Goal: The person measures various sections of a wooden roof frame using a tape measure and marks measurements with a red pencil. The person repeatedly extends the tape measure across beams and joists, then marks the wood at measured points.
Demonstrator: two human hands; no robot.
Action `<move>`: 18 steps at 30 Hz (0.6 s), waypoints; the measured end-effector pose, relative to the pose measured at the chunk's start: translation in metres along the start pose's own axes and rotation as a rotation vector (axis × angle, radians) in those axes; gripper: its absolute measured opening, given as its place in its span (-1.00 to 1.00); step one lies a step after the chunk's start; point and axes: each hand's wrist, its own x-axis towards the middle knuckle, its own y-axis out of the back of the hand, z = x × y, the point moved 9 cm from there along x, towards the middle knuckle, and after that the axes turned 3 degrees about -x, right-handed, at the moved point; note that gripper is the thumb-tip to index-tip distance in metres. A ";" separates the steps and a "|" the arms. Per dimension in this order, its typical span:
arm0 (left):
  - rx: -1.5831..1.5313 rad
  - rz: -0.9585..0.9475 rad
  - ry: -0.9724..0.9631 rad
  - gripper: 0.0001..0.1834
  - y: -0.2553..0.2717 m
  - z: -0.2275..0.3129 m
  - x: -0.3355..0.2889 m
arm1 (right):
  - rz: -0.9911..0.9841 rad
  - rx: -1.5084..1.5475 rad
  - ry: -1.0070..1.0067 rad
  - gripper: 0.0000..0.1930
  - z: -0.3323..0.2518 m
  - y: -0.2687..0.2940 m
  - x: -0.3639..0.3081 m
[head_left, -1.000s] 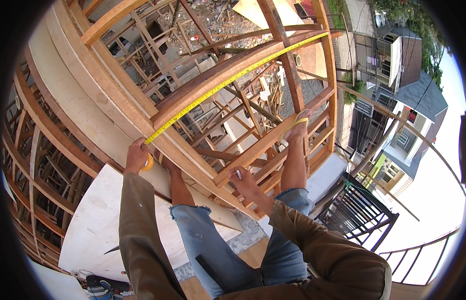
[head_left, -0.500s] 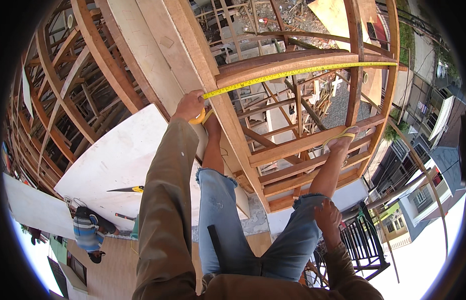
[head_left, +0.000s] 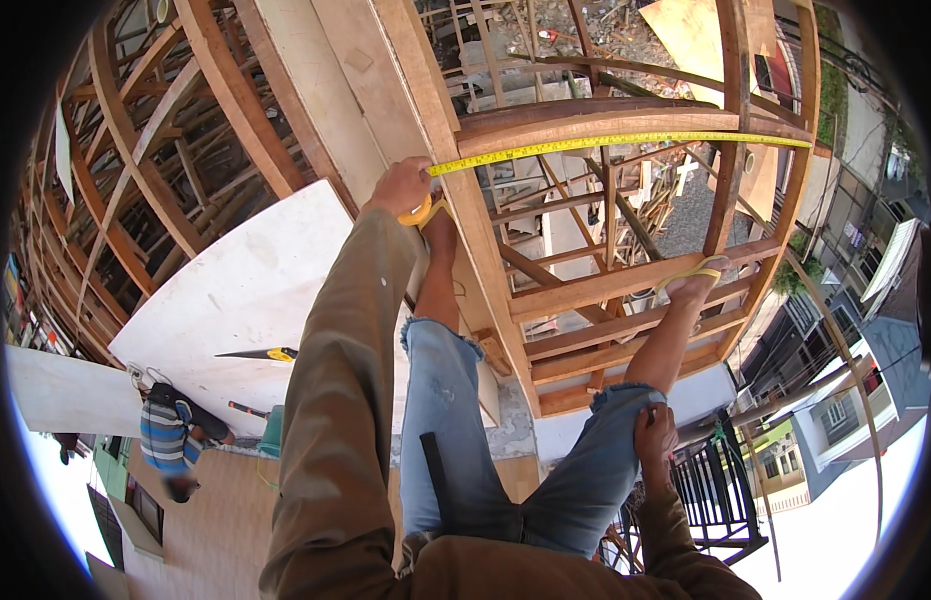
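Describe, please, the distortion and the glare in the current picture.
Head view, edges: corners go black and the outer timber looks bowed; head view, lower right: the sky burns out to white; head view, upper half: the left hand looks fairly sharp.

Holds the left arm (head_left: 341, 370) stretched far forward, nearly straight at the elbow, angling slightly rightward. Curls the left hand (head_left: 401, 188) into a firm grip, back of the hand upward. Carries the right forearm (head_left: 676, 530) low and close, with the right hand (head_left: 656, 435) at the outer side of the right knee (head_left: 638, 400), fingers bent. Parts the legs widely, left foot (head_left: 438, 222) near the left hand.
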 end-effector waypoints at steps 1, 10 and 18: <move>-0.013 -0.024 0.011 -0.76 -0.002 -0.001 0.000 | 0.000 0.000 -0.003 -0.77 0.000 0.000 0.000; 0.008 -0.127 0.099 -0.67 -0.010 -0.015 0.007 | 0.000 0.011 0.010 -0.76 -0.003 -0.001 0.000; -0.088 -0.134 0.065 -0.67 -0.014 -0.020 0.009 | -0.003 -0.002 -0.013 -0.77 -0.003 -0.002 0.001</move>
